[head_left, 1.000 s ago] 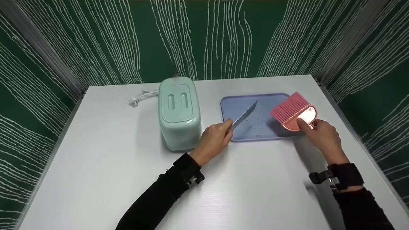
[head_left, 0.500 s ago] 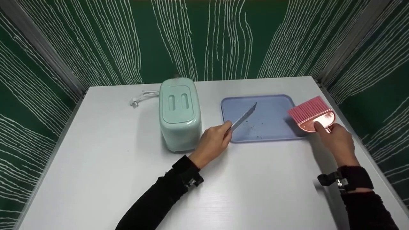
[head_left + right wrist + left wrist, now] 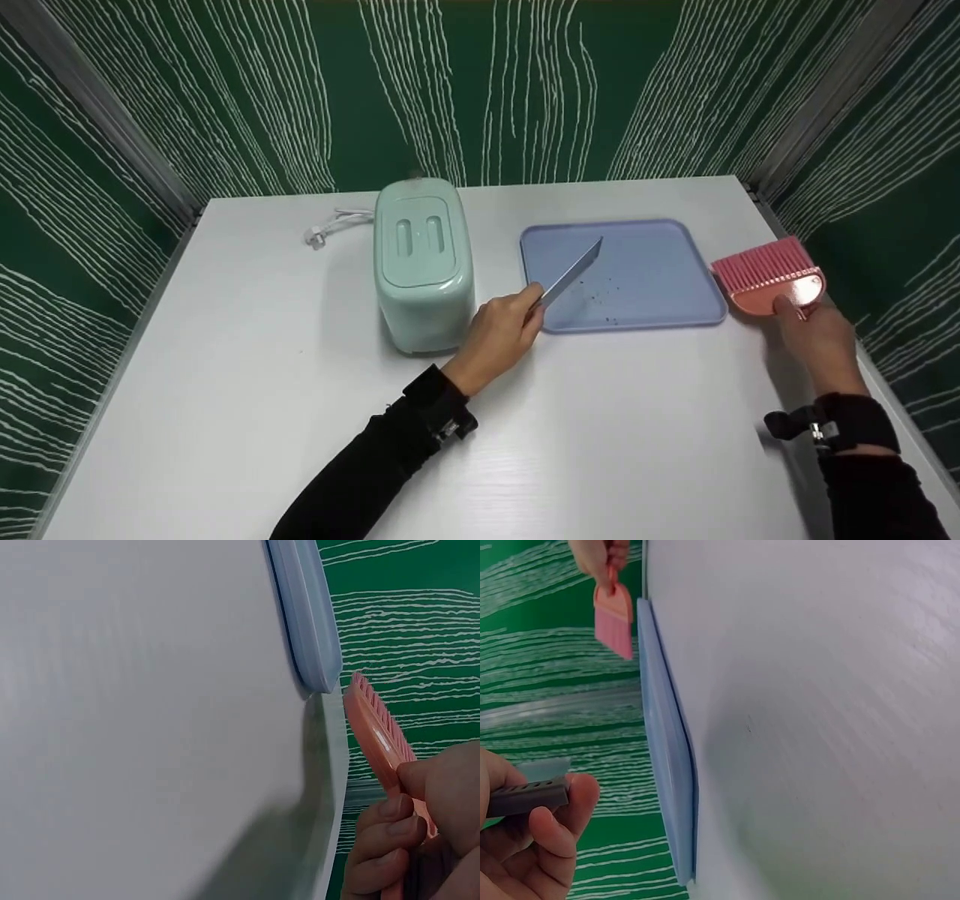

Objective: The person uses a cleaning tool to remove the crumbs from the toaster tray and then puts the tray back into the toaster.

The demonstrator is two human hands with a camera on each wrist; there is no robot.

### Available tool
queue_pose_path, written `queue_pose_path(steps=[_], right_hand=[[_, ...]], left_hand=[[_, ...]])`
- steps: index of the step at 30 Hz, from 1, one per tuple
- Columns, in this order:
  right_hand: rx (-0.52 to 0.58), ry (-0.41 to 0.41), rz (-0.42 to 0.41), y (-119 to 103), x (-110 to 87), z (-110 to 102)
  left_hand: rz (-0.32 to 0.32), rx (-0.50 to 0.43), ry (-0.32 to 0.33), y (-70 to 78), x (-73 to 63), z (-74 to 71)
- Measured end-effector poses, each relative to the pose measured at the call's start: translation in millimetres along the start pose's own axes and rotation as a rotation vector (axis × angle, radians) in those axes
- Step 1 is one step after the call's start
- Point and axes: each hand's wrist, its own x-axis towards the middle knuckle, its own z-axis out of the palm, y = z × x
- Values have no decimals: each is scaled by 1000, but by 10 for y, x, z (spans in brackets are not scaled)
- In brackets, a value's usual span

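My left hand (image 3: pixel 496 337) pinches a thin metal crumb tray (image 3: pixel 571 271), seen nearly edge-on and tilted over the left part of a blue tray (image 3: pixel 652 274). Its dark slotted end (image 3: pixel 529 797) shows between thumb and fingers in the left wrist view. Dark crumbs (image 3: pixel 596 298) lie scattered on the blue tray. To the right of that tray, my right hand (image 3: pixel 823 345) grips a small pink brush (image 3: pixel 780 289) by its handle, bristles pointing up and left. The right wrist view shows fingers curled round the handle of the brush (image 3: pixel 371 736), just off the tray's corner.
A mint-green toaster (image 3: pixel 421 262) stands left of the blue tray, close to my left wrist. Behind it a white cord with a plug (image 3: pixel 316 236) lies on the white table (image 3: pixel 225 360). Green walls with white lines enclose the back and sides.
My right hand has moved right with the brush, from above the blue tray to past its right edge. My left hand and the crumb tray have stayed nearly still.
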Motion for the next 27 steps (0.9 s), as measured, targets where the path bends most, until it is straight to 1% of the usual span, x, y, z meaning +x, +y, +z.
queue_pose_path(steps=[5, 10, 16, 19, 23, 27], right_hand=[[29, -71, 75, 28, 26, 7], [11, -91, 98, 61, 62, 19], [-32, -94, 90, 109, 108, 31], [-55, -81, 70, 131, 116, 38], [-87, -37, 25, 153, 120, 54], [-102, -28, 9, 167, 118, 70]], left_hand=[[-5, -10, 9, -8, -10, 8], [-16, -18, 2, -7, -23, 10], [-31, -56, -6, 23, -31, -7], [-35, -79, -11, 45, -29, -19], [-44, -98, -15, 58, -31, -30], [-47, -105, -10, 53, -35, -32]])
